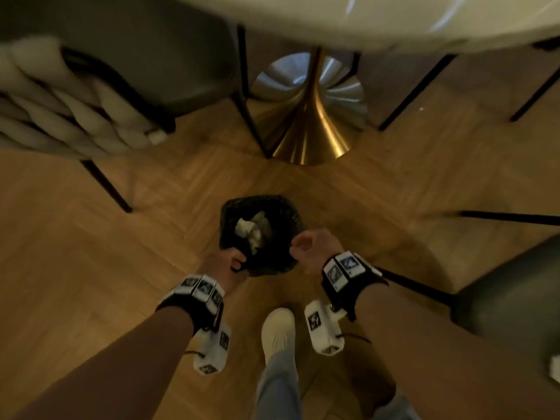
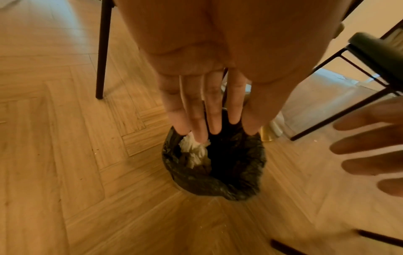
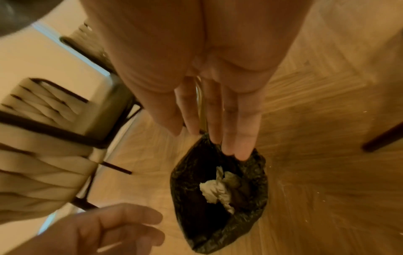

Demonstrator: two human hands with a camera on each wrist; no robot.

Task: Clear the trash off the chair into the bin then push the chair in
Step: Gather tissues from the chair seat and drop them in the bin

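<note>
A small bin with a black liner [image 1: 274, 202] [image 2: 240, 181] [image 3: 196, 224] stands on the wooden floor in front of my feet. Crumpled white paper [image 1: 250, 230] [image 2: 194, 151] [image 3: 216, 189] lies inside it. My left hand [image 1: 235, 259] [image 2: 213, 124] hangs over the bin's near left rim with straight fingers and holds nothing. My right hand [image 1: 303, 245] [image 3: 218, 138] hovers over the right rim, fingers straight in its wrist view, also holding nothing. The chair with a dark seat [image 1: 169, 65] and a woven cream back [image 1: 54, 116] stands at the upper left, beside the table.
A pale round table top [image 1: 363, 19] on a gold pedestal base [image 1: 309, 128] stands beyond the bin. Another dark chair [image 1: 515, 298] is at the right, and thin black chair legs [image 1: 509, 218] reach across the floor. My white shoe [image 1: 277, 328] is just behind the bin.
</note>
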